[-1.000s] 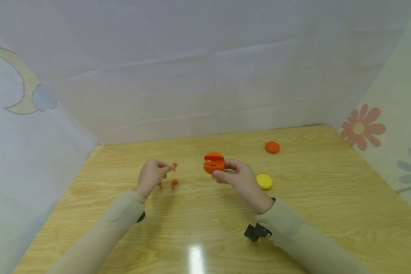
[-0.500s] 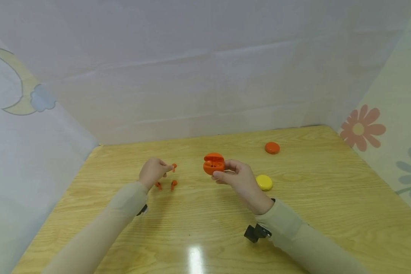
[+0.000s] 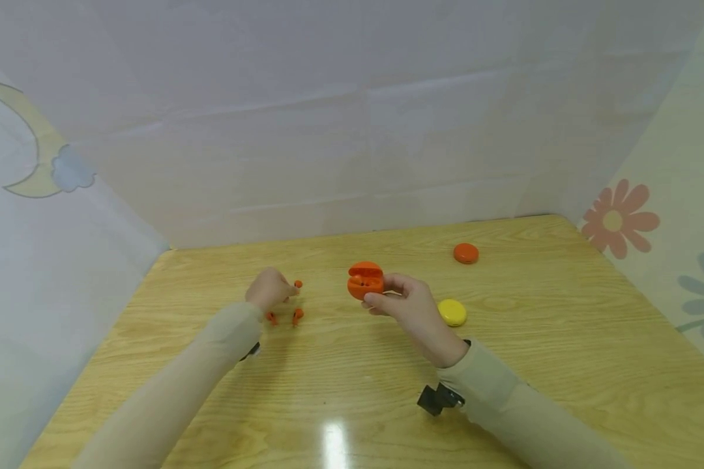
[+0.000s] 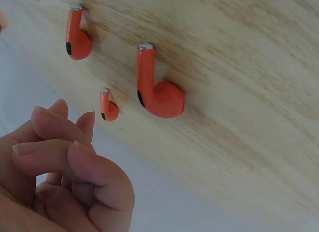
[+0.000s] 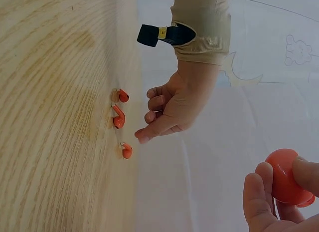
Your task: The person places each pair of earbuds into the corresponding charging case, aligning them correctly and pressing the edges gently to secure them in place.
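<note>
In the head view my right hand (image 3: 413, 312) holds a round orange earbud case (image 3: 364, 290) above the table, thumb in front and fingers behind. Its lid stands open; what lies inside is too small to tell. My left hand (image 3: 268, 290) hovers by the farthest orange earbud (image 3: 298, 284). Two more earbuds lie nearer: a right one (image 3: 297, 314) and a left one (image 3: 271, 318). In the left wrist view the loosely bent fingers (image 4: 99, 172) hold nothing. The right wrist view shows the left hand (image 5: 174, 110) apart from all three earbuds.
A closed yellow round case (image 3: 452, 312) lies right of my right hand. Farther back sits a closed red-orange round case (image 3: 466, 253). The wooden table (image 3: 340, 371) ends at a pale cloth backdrop (image 3: 364, 143), with printed cloth on both sides.
My left hand has shifted slightly right and away from me, and has turned so its thumb side shows less. The nearer left earbud shows more fully. My right hand and the case stay nearly still.
</note>
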Demonstrator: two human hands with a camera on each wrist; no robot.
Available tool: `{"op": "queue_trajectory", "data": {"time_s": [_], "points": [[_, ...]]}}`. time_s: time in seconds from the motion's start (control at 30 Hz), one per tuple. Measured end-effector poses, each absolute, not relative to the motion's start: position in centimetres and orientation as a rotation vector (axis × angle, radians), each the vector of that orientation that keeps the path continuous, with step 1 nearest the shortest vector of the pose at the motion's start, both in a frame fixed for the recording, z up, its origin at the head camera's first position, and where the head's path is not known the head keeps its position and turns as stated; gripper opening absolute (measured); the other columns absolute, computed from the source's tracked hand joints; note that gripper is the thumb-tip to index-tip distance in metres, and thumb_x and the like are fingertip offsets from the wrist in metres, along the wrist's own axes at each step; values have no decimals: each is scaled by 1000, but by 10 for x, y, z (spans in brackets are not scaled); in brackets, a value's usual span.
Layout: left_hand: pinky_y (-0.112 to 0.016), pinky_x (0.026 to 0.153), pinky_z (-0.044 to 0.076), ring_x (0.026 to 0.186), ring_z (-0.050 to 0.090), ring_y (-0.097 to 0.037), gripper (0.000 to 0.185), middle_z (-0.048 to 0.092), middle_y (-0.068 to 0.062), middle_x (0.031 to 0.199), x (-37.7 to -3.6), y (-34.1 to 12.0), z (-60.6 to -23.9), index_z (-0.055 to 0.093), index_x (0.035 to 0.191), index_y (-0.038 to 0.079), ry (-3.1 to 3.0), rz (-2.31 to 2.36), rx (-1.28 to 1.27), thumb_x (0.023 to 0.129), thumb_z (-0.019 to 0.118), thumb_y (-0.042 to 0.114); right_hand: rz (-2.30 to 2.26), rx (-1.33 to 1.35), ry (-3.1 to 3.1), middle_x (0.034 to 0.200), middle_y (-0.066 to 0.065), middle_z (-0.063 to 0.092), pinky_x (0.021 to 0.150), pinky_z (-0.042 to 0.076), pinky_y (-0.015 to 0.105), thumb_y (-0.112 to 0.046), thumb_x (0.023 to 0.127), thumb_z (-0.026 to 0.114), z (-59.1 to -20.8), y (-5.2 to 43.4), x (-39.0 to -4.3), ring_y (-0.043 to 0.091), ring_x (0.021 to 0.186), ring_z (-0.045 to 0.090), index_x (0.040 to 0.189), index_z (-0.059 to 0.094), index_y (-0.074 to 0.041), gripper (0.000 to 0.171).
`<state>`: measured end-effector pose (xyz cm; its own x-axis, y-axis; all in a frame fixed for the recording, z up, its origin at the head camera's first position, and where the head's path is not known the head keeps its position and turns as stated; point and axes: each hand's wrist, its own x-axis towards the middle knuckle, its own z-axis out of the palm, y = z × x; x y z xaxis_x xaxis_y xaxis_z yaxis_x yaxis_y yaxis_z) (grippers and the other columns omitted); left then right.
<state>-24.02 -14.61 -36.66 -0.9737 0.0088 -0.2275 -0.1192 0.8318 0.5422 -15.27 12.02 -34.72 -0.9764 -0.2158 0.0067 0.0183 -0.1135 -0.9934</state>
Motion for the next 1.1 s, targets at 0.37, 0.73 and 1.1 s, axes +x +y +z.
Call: {"op": "queue_trajectory", "data": {"time_s": [0.37, 0.73, 1.1], "points": [[-25, 52, 32, 51, 35, -11, 29, 68, -9, 69, -251, -144, -369, 68, 71, -2, 2768, 729, -83, 90, 69, 19, -2212, -234, 1995, 103, 15, 63, 82, 54, 31, 0, 92, 65, -349, 120, -152, 19, 88, 66, 116, 58, 12, 28], [-28, 61, 38, 55, 39, -13, 30, 57, -3, 58, -256, -136, -365, 66, 64, 0, 2798, 634, -84, 90, 67, 16, -2223, -249, 1995, 102, 15, 63, 82, 54, 31, 0, 92, 65, -348, 120, -152, 19, 87, 66, 116, 58, 12, 28], [-46, 91, 46, 62, 48, -15, 26, 65, -3, 63, -272, -134, -375, 69, 64, 4, 2789, 581, -136, 88, 69, 14, -2222, -245, 1996, 104, 15, 62, 83, 54, 32, -1, 92, 65, -346, 120, -152, 18, 87, 66, 117, 57, 11, 29]]}}
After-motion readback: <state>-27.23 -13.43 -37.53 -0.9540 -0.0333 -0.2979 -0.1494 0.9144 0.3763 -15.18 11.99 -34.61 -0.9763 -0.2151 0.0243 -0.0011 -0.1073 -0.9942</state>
